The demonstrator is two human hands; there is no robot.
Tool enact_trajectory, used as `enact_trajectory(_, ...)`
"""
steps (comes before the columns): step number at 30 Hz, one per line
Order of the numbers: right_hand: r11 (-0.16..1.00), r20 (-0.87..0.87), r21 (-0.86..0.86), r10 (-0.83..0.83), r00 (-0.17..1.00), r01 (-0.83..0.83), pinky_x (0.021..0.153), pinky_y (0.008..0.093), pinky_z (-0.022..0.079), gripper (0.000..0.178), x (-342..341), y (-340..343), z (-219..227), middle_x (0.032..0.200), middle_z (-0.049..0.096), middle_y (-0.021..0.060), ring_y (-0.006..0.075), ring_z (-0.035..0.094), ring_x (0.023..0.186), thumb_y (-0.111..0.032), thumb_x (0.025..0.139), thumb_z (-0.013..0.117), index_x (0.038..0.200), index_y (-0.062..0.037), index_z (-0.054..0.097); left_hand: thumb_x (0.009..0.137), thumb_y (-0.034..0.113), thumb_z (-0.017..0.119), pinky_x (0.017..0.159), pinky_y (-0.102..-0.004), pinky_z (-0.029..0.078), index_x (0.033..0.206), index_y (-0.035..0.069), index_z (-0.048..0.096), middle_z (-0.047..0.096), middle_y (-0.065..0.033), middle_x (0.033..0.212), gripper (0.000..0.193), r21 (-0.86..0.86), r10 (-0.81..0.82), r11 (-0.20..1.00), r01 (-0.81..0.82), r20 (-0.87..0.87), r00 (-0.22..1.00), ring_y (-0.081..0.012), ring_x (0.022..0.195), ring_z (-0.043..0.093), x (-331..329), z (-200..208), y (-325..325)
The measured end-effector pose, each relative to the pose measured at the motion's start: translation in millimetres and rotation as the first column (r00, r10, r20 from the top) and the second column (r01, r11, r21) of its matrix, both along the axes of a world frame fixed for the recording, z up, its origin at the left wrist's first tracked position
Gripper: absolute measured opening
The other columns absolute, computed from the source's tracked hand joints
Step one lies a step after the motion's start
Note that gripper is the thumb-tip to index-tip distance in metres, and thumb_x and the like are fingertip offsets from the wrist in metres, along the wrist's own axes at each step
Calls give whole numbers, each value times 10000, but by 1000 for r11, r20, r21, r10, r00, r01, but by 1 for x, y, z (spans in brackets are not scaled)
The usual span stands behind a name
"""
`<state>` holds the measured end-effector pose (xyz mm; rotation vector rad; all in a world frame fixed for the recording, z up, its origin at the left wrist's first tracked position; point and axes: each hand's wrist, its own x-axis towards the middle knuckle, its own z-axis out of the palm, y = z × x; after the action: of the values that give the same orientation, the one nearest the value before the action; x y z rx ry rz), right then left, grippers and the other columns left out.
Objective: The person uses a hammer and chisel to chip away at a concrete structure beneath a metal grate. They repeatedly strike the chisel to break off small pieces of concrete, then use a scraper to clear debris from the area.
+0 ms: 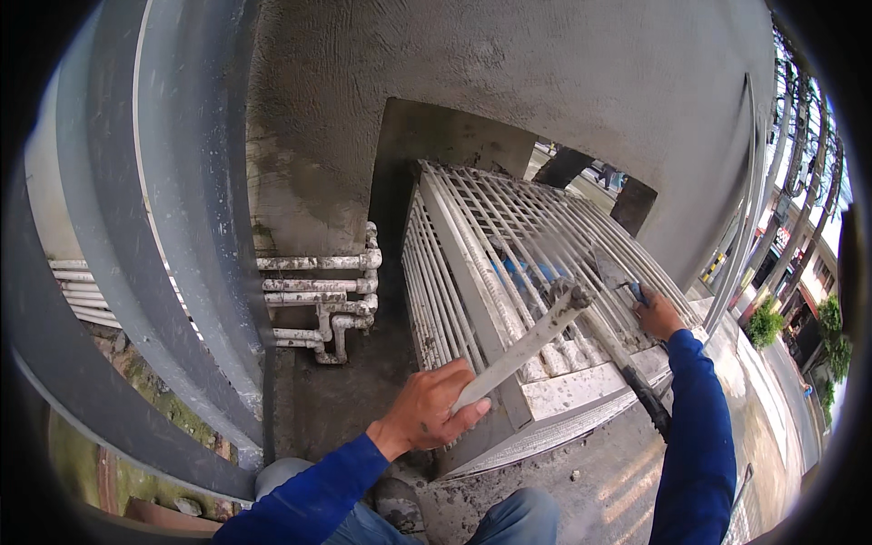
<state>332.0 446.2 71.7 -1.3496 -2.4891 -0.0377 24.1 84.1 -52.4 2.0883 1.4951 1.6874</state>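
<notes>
My left hand (436, 407) is closed around the lower end of a pale round stick (516, 352). The stick slants up and to the right over a white slatted metal cage (472, 245), and its far end is crusted with grey mortar. In my right hand (658, 315) is the blue handle of a trowel (614, 272), with the fingers wrapped round it. The trowel's grey blade points away from me over the slats on the cage's right side. Mortar spatters dirty the bars. Something blue (536, 271) shows through the slats beneath.
Behind the cage stands a rough grey plastered wall (509, 64) with a low opening. White pipes (313, 263) run along its foot at the left, beside tall grey metal bars (195, 182). A dark-ended pole (647, 400) lies across the cage's front edge. A street is at the right.
</notes>
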Motion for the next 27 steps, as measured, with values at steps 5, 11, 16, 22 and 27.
enact_trajectory(5, 961, 175, 266, 33, 984, -80, 1061, 446, 421, 573, 0, -44, 26, 1278, 605, 271, 419, 555, 1223, -214, 894, 661, 1399, 8, 506, 893, 253, 650, 589, -414, 477, 915, -8, 612, 545, -129, 830, 265, -11, -61, 998, 60, -11, 998, -322, 666, 575, 10, -3, 4)
enact_trajectory(11, 914, 137, 79, 386, 912, -399, 978, 456, 465, 473, -55, -210, 45, 1257, 629, 187, 382, 577, 1164, -191, 897, 676, 1327, -21, 580, 917, 243, 638, 631, -387, 470, 1008, -45, 629, 544, -146, 889, 301, 65, 6, 998, -8, 27, 1000, -293, 735, 579, 15, -5, 4)
enact_trajectory(16, 795, -399, 324, 606, 688, -513, 912, 436, 474, 339, -70, -246, -20, 1154, 680, 134, 319, 618, 1061, -247, 919, 659, 1187, -40, 673, 937, 292, 611, 733, -354, 459, 1010, -80, 625, 569, -154, 979, 379, 120, 30, 992, -40, 80, 996, -273, 837, 562, 19, 0, 5)
enact_trajectory(22, 792, -524, 595, 511, 681, -137, 999, 401, 353, 285, -74, -242, -90, 1074, 737, 68, 254, 637, 1010, -260, 954, 542, 935, -50, 733, 927, 300, 583, 944, -400, 400, 871, -50, 616, 556, -239, 1284, 356, 153, 39, 988, -34, -34, 999, -298, 1065, 525, 20, 23, 20)
enact_trajectory(27, 785, -594, 616, 521, 614, -70, 1066, 439, 312, 344, -92, -246, -104, 1000, 737, 79, 270, 634, 977, -285, 968, 488, 911, -48, 731, 949, 343, 548, 1037, -423, 421, 1217, -96, 600, 602, -243, 1294, 517, 145, -160, 971, 188, -183, 970, -355, 1215, 563, 17, 73, 49)
